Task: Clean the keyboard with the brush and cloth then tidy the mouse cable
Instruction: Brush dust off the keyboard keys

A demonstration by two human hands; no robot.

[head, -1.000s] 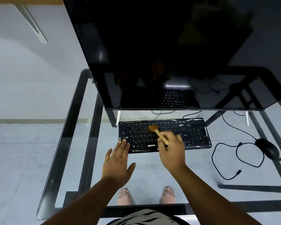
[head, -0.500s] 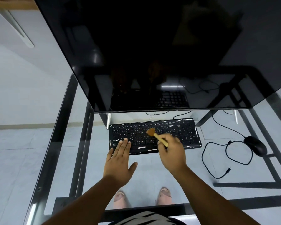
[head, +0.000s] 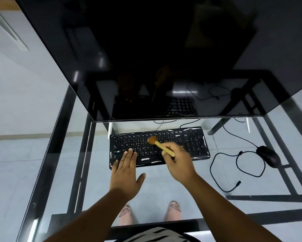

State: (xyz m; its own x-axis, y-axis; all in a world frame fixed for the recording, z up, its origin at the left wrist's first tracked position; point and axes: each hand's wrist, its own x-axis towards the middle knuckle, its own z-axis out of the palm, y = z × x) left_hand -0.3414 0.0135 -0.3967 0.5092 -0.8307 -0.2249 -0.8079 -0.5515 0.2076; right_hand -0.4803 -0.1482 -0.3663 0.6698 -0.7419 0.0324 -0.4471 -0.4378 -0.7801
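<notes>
While the left hand lies flat, fingers straight, on the keyboard's near-left corner, the right hand grips the brush, whose bristles touch the upper middle keys, leaving the unswept keys running rightward along its long axis.

Dim, soft indoor light; my large glossy black monitor screen shows faint reflections; wide-angle bending at edges.
</notes>
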